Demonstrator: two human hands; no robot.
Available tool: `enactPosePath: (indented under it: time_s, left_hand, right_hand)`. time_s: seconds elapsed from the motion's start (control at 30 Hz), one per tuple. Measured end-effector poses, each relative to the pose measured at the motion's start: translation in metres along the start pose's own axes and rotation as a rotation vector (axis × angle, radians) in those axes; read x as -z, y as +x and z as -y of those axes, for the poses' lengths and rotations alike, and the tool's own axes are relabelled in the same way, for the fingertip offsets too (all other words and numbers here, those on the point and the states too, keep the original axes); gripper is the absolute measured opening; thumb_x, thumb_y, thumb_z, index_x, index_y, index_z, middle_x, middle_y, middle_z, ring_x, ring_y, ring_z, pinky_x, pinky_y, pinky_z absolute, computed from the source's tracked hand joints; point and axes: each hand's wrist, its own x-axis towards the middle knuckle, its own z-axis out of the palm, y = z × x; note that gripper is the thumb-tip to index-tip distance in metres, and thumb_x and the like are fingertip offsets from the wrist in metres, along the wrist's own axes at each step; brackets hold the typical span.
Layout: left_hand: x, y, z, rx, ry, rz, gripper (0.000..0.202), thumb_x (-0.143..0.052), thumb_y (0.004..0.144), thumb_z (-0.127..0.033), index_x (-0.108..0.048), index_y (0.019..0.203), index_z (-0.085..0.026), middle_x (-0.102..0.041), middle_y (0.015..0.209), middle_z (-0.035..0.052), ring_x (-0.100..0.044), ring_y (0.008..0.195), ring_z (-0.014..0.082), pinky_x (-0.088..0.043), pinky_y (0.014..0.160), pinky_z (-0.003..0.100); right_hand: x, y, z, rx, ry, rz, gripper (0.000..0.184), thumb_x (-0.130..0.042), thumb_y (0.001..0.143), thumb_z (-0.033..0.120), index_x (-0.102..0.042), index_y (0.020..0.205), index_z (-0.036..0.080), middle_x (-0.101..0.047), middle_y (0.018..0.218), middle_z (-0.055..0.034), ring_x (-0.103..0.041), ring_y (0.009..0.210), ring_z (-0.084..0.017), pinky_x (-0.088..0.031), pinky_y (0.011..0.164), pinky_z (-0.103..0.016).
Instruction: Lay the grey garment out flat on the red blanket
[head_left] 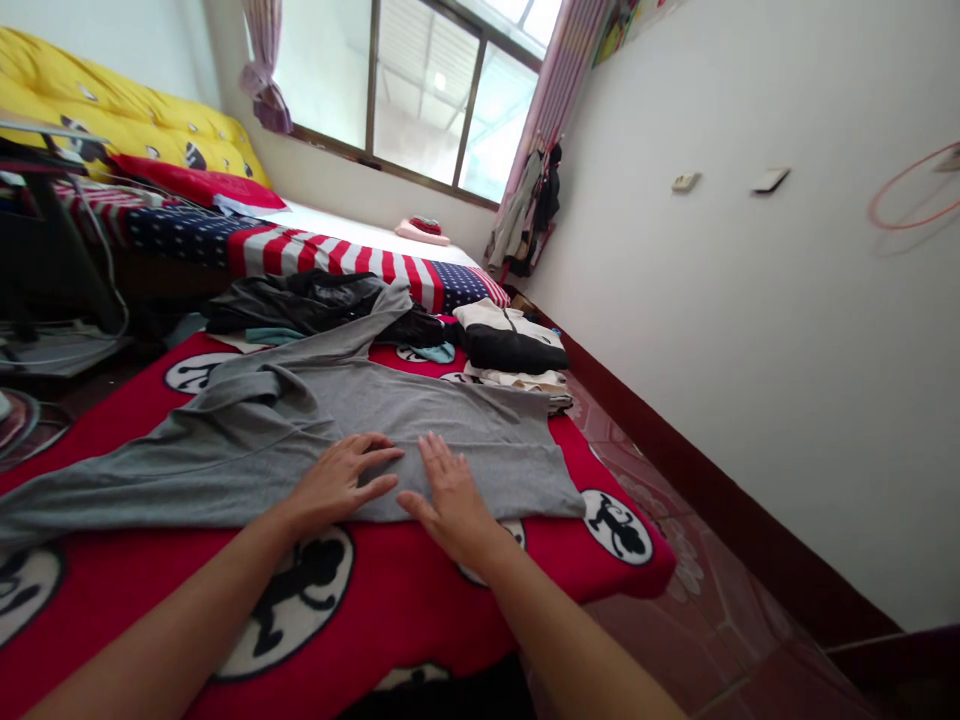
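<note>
A grey long-sleeved top lies spread sideways over a red blanket with black-and-white cartoon roundels. One sleeve stretches toward the left edge of the view; the other points up to the dark clothes behind. My left hand rests on the front part of the top, fingers apart and slightly bent. Close to its right, my right hand lies flat on the same cloth with fingers stretched out. Neither hand grips anything. Creases bunch up around the top's shoulder area, left of my hands.
Behind the top is a heap of dark clothes. A folded stack of white and black clothes sits at the back right corner. Farther back stands a bed with a flag-patterned cover. A white wall runs along the right.
</note>
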Motion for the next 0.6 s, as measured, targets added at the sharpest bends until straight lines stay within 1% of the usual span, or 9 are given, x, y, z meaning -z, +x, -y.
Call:
enactPosePath:
  time_s: [0.07,0.13,0.2,0.23,0.3,0.37,0.43,0.53,0.6]
  left_hand:
    - [0.0,-0.001,0.0,0.005,-0.002,-0.012,0.048,-0.052,0.086,-0.053,-0.06,0.126,-0.03,-0.054,0.13,0.0058,-0.05,0.119,0.0261,-0.036,0.104,0.041]
    - [0.001,-0.001,-0.002,-0.001,0.012,-0.006,0.056,-0.063,0.078,-0.053,-0.059,0.128,-0.03,-0.053,0.131,0.0059,-0.049,0.119,0.0273,-0.037,0.104,0.04]
    - [0.001,-0.001,-0.005,-0.007,0.022,0.007,0.064,-0.069,0.072,-0.055,-0.058,0.129,-0.031,-0.052,0.132,0.0061,-0.047,0.121,0.0282,-0.035,0.105,0.041]
    - [0.002,-0.001,-0.006,-0.008,0.025,0.012,0.066,-0.07,0.07,-0.057,-0.057,0.13,-0.031,-0.051,0.133,0.0063,-0.046,0.121,0.0285,-0.034,0.106,0.042]
    - [0.004,0.0,-0.009,-0.004,0.03,0.016,0.07,-0.07,0.068,-0.06,-0.057,0.13,-0.031,-0.051,0.133,0.007,-0.045,0.122,0.0291,-0.031,0.108,0.043]
    - [0.005,-0.001,-0.012,0.004,0.033,0.014,0.071,-0.069,0.068,-0.062,-0.057,0.13,-0.031,-0.051,0.132,0.0074,-0.045,0.122,0.0289,-0.03,0.109,0.044]
    - [0.007,-0.002,-0.015,0.004,0.032,0.007,0.069,-0.068,0.069,-0.063,-0.057,0.13,-0.031,-0.052,0.13,0.0075,-0.046,0.121,0.0284,-0.031,0.109,0.044]
    - [0.008,-0.006,-0.016,0.006,0.04,-0.016,0.065,-0.066,0.072,-0.062,-0.058,0.128,-0.03,-0.05,0.135,0.0085,-0.043,0.127,0.0292,-0.032,0.109,0.043]
    - [0.006,-0.008,-0.015,0.05,0.073,-0.04,0.064,-0.063,0.076,-0.06,-0.056,0.131,-0.028,-0.041,0.146,0.01,-0.032,0.137,0.0312,-0.027,0.113,0.046]
  right_hand:
    - [-0.003,-0.006,-0.024,-0.079,-0.113,0.094,0.074,-0.04,0.091,0.06,-0.019,0.152,0.022,-0.014,0.159,-0.009,-0.009,0.146,-0.026,-0.013,0.115,-0.055]
    - [0.003,-0.023,-0.056,-0.19,-0.267,0.12,0.069,-0.038,0.092,0.059,-0.022,0.151,0.027,-0.012,0.159,-0.0051,-0.006,0.147,-0.026,-0.009,0.115,-0.057]
    - [0.016,-0.042,-0.088,-0.351,-0.426,0.071,0.066,-0.032,0.095,0.055,-0.021,0.151,0.021,-0.013,0.159,-0.0072,-0.008,0.147,-0.025,-0.01,0.115,-0.053]
    - [0.023,-0.049,-0.099,-0.406,-0.493,0.065,0.064,-0.03,0.096,0.053,-0.022,0.151,0.02,-0.015,0.158,-0.0076,-0.009,0.146,-0.026,-0.012,0.115,-0.055]
    - [0.033,-0.053,-0.108,-0.48,-0.601,0.064,0.063,-0.032,0.096,0.049,-0.029,0.149,0.015,-0.022,0.156,-0.013,-0.016,0.145,-0.03,-0.014,0.113,-0.058]
    - [0.035,-0.042,-0.098,-0.463,-0.663,0.038,0.059,-0.039,0.095,0.042,-0.039,0.144,0.01,-0.028,0.153,-0.0174,-0.019,0.144,-0.033,-0.013,0.112,-0.059]
    - [0.026,-0.021,-0.075,-0.35,-0.634,-0.013,0.056,-0.044,0.092,0.037,-0.042,0.142,0.012,-0.029,0.153,-0.0163,-0.018,0.144,-0.032,-0.012,0.112,-0.059]
    - [0.002,0.013,-0.04,-0.107,-0.459,-0.026,0.06,-0.044,0.092,0.042,-0.032,0.148,0.022,-0.022,0.157,-0.0089,-0.014,0.145,-0.028,-0.016,0.112,-0.058]
    - [-0.014,0.029,-0.032,-0.039,-0.38,0.002,0.061,-0.041,0.093,0.048,-0.03,0.148,0.027,-0.02,0.158,-0.006,-0.014,0.146,-0.027,-0.017,0.112,-0.059]
